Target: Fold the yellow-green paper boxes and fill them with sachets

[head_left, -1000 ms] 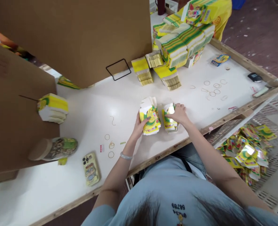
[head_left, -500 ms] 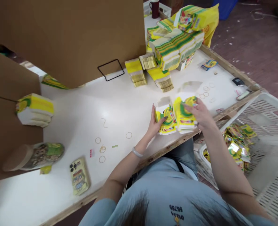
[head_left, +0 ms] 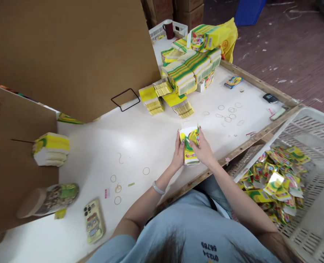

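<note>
While left hand (head_left: 178, 152) and right hand (head_left: 206, 151) clamp the stack (head_left: 189, 148) mid-frame, uneven squeeze may fan it out.

The small stack of yellow-and-green printed card sleeves (head_left: 189, 149) between the left hand (head_left: 178, 154) and the right hand (head_left: 205, 151) looks like thin coated paperboard. It is faintly shiny on the print and white and matt at the cut edges. The white tabletop (head_left: 101, 138) is smooth with a soft sheen; its raw wooden edge strip (head_left: 249, 141) is rough and unpainted. The tall brown cardboard sheets (head_left: 68, 47) are dull and matt. The yellow sachets (head_left: 277, 179) in the white plastic lattice crate (head_left: 312, 226) are glossy film that catches the light. The thin rubber bands (head_left: 146, 171) look matt.
</note>
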`<state>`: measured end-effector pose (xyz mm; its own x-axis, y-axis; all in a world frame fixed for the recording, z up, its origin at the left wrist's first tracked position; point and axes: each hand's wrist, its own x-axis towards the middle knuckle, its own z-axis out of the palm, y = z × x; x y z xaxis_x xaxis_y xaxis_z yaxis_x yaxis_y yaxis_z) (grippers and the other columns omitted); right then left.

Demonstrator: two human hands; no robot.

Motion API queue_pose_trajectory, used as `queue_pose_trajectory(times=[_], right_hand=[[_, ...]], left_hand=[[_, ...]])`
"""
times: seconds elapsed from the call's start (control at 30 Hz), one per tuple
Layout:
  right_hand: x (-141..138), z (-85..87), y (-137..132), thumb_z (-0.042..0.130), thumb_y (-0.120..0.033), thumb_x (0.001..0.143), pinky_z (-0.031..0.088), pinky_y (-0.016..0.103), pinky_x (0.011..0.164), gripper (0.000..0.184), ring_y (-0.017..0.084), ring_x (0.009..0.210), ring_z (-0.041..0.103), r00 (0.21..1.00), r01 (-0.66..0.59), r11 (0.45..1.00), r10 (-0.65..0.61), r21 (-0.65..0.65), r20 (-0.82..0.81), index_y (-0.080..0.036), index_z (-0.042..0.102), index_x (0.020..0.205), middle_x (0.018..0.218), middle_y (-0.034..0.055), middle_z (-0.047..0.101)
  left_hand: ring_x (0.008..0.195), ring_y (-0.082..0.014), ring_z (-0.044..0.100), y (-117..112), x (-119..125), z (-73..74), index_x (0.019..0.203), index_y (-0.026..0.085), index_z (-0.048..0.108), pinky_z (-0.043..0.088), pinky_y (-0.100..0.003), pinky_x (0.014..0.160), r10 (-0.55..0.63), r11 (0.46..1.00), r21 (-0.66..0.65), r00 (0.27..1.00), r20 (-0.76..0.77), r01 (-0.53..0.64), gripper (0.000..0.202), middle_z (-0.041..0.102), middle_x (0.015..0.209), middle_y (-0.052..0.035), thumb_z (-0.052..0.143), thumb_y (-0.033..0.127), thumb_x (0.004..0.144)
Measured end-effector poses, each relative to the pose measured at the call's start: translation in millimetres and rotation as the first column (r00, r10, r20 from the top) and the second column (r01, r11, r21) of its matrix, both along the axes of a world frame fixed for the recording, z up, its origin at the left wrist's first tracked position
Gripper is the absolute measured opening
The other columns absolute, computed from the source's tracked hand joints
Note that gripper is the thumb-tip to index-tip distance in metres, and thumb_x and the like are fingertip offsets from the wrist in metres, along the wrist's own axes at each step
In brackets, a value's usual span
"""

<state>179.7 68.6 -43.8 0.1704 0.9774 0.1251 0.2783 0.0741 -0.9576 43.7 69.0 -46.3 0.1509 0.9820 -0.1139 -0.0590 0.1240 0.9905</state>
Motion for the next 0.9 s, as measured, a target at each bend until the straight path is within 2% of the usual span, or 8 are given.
queue_pose_trajectory(times=[0.17, 0.33, 0.4, 0.53, 0.63, 0.73, 0.83, 0.9], right_hand=[[-3.6, 16.1, -6.1, 0.052, -0.043, 0.099, 0.025, 0.063, 0.127, 0.056, 0.032, 0.161, 0.02, 0.979, 0.091, 0.979, -0.122, 0.184, 0.164, -0.021, 0.049, 0.15, 0.167, 0.0156, 0.036], [-1.4, 40.1, -9.7, 0.056, -0.045, 0.099, 0.033, 0.064, 0.122, 0.023, 0.032, 0.151, 0.04, 0.954, 0.281, 0.902, -0.299, 0.327, 0.005, -0.023, 0.062, 0.093, 0.135, 0.0128, 0.065], [-2.7, 54.2, -14.1, 0.052, -0.045, 0.102, 0.035, 0.062, 0.12, 0.024, 0.03, 0.145, 0.047, 0.954, 0.299, 0.896, -0.294, 0.328, -0.066, -0.024, 0.06, 0.092, 0.124, 0.0113, 0.068], [-15.0, 80.7, -30.2, 0.047, -0.043, 0.105, 0.046, 0.055, 0.111, 0.022, 0.028, 0.124, 0.061, 0.968, 0.245, 0.892, -0.248, 0.379, -0.043, -0.024, 0.057, 0.11, 0.117, 0.0111, 0.068], [-27.8, 91.0, -40.8, 0.058, -0.048, 0.1, 0.056, 0.041, 0.083, 0.027, 0.024, 0.092, 0.066, 0.938, 0.343, 0.871, -0.334, 0.352, -0.09, -0.024, 0.053, 0.11, 0.101, 0.0075, 0.067], [-39.2, 93.1, -46.6, 0.063, -0.047, 0.098, 0.05, 0.029, 0.061, 0.027, 0.017, 0.069, 0.06, 0.925, 0.351, 0.891, -0.282, 0.289, -0.254, -0.025, 0.05, 0.106, 0.082, -0.0013, 0.061], [-50.1, 90.2, -52.4, 0.057, -0.046, 0.102, 0.05, 0.028, 0.059, 0.022, 0.015, 0.065, 0.058, 0.889, 0.37, 0.893, -0.26, 0.256, -0.377, -0.026, 0.051, 0.11, 0.078, -0.0031, 0.059], [-56.5, 87.8, -57.8, 0.05, -0.049, 0.104, 0.056, 0.032, 0.071, 0.025, 0.018, 0.077, 0.065, 0.882, 0.364, 0.896, -0.245, 0.253, -0.402, -0.026, 0.054, 0.114, 0.086, 0.001, 0.065]], left_hand=[[0.164, -0.0244, 0.012, -0.8, -2.1, -9.2, 0.165, 0.028, 0.022, 0.014, -0.042, 0.135, 0.012, 0.991, 0.131, 0.992, -0.124, 0.004, 0.077, 0.008, 0.177, -0.0056, 0.04, 0.067, 0.101], [0.164, -0.0294, -0.004, -1.4, -18.3, 12.2, 0.165, 0.021, 0.018, 0.0, -0.045, 0.135, 0.129, 0.947, 0.318, 0.963, -0.238, -0.048, 0.083, 0.002, 0.177, -0.0121, 0.042, 0.067, 0.101], [0.165, -0.0303, -0.001, -2.9, -25.4, 36.9, 0.163, 0.024, 0.022, 0.004, -0.052, 0.134, 0.202, 0.859, 0.512, 0.936, -0.288, -0.027, 0.075, 0.007, 0.176, -0.0133, 0.047, 0.06, 0.102], [0.127, -0.0255, 0.062, -10.0, -28.6, 87.3, 0.135, 0.024, 0.057, 0.052, -0.044, 0.108, 0.095, 0.661, 0.703, 0.901, -0.424, 0.262, 0.033, 0.065, 0.132, -0.0139, 0.051, 0.035, 0.104], [0.088, -0.0189, 0.067, -16.3, -26.0, 102.4, 0.117, 0.021, 0.062, 0.058, -0.031, 0.077, 0.081, 0.554, 0.742, 0.863, -0.499, 0.378, 0.02, 0.067, 0.096, -0.0075, 0.046, 0.02, 0.104], [0.086, -0.0188, 0.065, -20.3, -27.0, 98.7, 0.114, 0.02, 0.06, 0.057, -0.03, 0.072, 0.102, 0.471, 0.779, 0.851, -0.515, 0.415, 0.019, 0.064, 0.097, -0.0079, 0.045, 0.015, 0.103], [0.098, -0.0221, 0.066, -24.7, -31.5, 90.5, 0.122, 0.022, 0.057, 0.059, -0.036, 0.08, 0.031, 0.48, 0.762, 0.86, -0.51, 0.435, 0.022, 0.062, 0.109, -0.0105, 0.047, 0.018, 0.102], [0.123, -0.028, 0.061, -29.8, -34.4, 87.6, 0.129, 0.025, 0.052, 0.057, -0.046, 0.099, -0.084, 0.561, 0.716, 0.889, -0.45, 0.416, 0.027, 0.057, 0.128, -0.0129, 0.049, 0.026, 0.102]])
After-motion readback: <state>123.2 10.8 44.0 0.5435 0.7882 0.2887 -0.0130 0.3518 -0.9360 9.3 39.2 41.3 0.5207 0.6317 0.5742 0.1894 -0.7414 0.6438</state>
